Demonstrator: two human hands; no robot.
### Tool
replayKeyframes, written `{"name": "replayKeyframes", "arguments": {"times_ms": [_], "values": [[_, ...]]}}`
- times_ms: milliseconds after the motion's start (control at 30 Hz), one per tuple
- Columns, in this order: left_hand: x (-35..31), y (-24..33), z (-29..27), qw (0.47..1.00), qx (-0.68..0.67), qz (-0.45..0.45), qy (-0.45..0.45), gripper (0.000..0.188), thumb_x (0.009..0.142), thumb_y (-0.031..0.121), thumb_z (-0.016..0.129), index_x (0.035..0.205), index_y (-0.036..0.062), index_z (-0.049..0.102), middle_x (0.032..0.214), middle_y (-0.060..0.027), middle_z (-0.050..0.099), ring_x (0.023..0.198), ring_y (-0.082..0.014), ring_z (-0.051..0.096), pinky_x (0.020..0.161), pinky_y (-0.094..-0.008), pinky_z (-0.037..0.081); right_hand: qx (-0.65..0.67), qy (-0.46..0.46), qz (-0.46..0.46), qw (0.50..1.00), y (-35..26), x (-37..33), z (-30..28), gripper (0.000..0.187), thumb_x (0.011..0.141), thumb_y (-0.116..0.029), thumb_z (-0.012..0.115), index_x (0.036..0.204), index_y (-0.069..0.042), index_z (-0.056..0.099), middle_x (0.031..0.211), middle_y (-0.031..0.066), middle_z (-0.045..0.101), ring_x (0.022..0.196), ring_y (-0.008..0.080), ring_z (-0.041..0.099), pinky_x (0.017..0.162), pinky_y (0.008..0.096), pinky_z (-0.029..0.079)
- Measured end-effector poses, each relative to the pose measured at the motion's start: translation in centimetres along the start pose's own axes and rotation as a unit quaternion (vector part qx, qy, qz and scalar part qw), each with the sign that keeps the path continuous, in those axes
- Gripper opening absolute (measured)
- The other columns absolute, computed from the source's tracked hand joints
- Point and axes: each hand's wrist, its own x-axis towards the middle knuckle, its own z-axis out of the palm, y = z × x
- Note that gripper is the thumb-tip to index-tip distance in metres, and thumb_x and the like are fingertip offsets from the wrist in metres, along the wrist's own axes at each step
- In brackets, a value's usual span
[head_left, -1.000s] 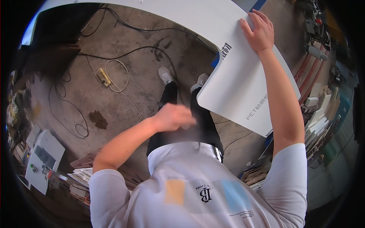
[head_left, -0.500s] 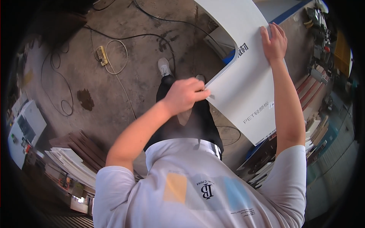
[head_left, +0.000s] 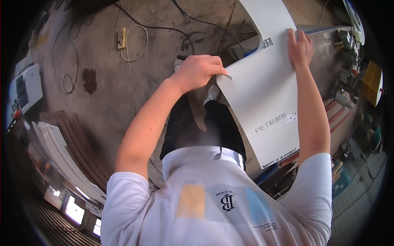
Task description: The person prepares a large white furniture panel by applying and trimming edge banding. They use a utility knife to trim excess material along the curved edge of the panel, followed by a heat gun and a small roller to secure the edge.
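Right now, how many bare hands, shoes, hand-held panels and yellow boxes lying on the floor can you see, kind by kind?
Bare hands: 2 (left hand, right hand)
Shoes: 2
Hand-held white panel: 1
Yellow box on the floor: 1
Total: 6

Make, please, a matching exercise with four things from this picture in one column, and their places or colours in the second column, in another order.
1. left hand
2. right hand
3. trousers
4. yellow box

A. at the right edge of the white panel
B. beside a looped pale cable
C. at the left edge of the white panel
D. black

Pairs: 1-C; 2-A; 3-D; 4-B
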Motion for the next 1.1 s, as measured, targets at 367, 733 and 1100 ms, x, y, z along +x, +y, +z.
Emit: {"name": "replayKeyframes", "arguments": {"times_ms": [367, 733, 1100], "values": [[-8.1, 12.1, 9.7, 0.955, -0.149, -0.199, 0.16, 0.017, 0.09, 0.0, 0.077, 0.106, 0.0042, 0.075, 0.094, -0.0087, 0.07, 0.08, -0.0249, 0.068, 0.071, -0.0331, 0.054, 0.113, 0.063, -0.089, 0.988, 1.2, -1.4, -0.4, 0.056, 0.098, -0.05, 0.063, 0.14, -0.012, 0.062, 0.148, 0.0092, 0.062, 0.144, 0.0318, 0.049, 0.121, 0.0471, 0.034], [-3.6, 5.9, 5.2, 0.933, 0.017, -0.235, 0.273, 0.016, 0.091, 0.006, 0.072, 0.105, 0.0109, 0.078, 0.095, -0.0048, 0.072, 0.081, -0.0263, 0.07, 0.069, -0.0355, 0.054, 0.056, -0.025, -0.299, 0.952, 15.5, -22.0, -6.3, 0.069, 0.092, -0.031, 0.066, 0.154, -0.008, 0.049, 0.162, 0.0156, 0.048, 0.153, 0.0353, 0.04, 0.127, 0.0548, 0.026], [-5.0, 8.6, 10.8, 0.928, 0.117, -0.188, 0.298, 0.019, 0.091, 0.003, 0.066, 0.099, 0.0151, 0.078, 0.086, -0.0051, 0.065, 0.074, -0.0303, 0.067, 0.062, -0.0405, 0.052, 0.033, -0.018, -0.266, 0.963, 15.5, -24.0, -7.2, 0.069, 0.093, -0.036, 0.063, 0.155, -0.008, 0.048, 0.163, 0.0144, 0.047, 0.154, 0.0354, 0.039, 0.128, 0.0533, 0.024]]}}
